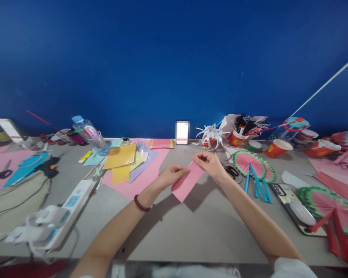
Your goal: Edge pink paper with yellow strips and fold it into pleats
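Between my hands is a strip of pink paper, held tilted above the grey table. My left hand pinches its left edge with thumb and fingers. At the upper end, my right hand grips the corner between thumb and fingertips. The paper's lower end hangs free and casts a shadow on the table. Just right of my right hand lie black-handled scissors, partly hidden by that hand. Beside them is a pink and green pleated paper fan with blue strips.
Left of my hands lie coloured paper sheets, a tilted plastic bottle and a white power strip. An upright phone stands by the blue wall. At right are red paper cups, a phone under a white mouse, and more fans.
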`<state>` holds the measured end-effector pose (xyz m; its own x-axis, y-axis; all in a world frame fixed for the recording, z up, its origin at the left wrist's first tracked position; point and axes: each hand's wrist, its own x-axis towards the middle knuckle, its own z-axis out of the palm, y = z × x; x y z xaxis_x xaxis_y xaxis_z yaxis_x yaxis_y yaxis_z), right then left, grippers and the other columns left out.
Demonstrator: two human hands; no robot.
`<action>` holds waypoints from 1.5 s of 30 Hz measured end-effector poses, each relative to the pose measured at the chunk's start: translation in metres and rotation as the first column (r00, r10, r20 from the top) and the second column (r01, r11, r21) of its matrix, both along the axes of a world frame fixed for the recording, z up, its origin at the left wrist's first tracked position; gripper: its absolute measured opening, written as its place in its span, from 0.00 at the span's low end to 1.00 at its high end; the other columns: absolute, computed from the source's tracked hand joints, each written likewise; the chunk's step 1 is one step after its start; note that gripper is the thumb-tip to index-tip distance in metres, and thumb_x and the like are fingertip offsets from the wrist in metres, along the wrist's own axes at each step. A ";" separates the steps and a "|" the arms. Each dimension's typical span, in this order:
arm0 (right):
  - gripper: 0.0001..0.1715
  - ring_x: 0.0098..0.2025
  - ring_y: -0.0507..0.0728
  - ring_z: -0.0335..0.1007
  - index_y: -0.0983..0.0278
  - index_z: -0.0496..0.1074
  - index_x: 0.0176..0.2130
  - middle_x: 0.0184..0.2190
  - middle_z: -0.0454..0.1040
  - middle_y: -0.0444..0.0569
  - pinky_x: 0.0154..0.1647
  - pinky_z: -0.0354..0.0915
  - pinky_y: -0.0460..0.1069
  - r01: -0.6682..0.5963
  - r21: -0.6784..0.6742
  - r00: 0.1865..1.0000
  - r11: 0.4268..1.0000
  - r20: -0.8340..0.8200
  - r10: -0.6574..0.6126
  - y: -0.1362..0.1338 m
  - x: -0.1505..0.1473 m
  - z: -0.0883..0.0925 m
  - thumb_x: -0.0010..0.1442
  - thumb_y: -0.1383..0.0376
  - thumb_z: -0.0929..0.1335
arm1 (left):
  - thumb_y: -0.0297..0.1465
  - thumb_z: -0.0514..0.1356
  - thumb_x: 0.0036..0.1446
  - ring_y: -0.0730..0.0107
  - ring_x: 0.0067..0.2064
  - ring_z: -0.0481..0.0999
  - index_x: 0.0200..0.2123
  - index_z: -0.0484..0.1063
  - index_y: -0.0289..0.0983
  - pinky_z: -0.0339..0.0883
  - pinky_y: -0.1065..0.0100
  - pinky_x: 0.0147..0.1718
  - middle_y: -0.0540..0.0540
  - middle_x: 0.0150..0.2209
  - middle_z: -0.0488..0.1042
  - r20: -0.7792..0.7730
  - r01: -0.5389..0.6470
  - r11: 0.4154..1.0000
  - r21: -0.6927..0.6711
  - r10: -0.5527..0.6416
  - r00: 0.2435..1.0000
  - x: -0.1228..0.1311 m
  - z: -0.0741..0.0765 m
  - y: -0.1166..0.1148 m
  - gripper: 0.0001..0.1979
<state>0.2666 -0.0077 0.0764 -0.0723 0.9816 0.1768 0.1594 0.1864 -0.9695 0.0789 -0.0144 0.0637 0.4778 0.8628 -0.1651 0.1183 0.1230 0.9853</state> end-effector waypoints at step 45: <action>0.09 0.35 0.56 0.66 0.62 0.74 0.30 0.28 0.74 0.47 0.39 0.55 0.51 -0.341 0.285 0.601 0.896 0.799 -0.026 -0.004 0.011 0.008 0.60 0.64 0.67 | 0.40 0.53 0.58 0.77 0.23 0.55 0.30 0.78 0.34 0.48 0.73 0.23 0.52 0.19 0.64 -0.478 0.228 0.844 0.486 0.038 0.878 -0.005 0.001 0.002 0.18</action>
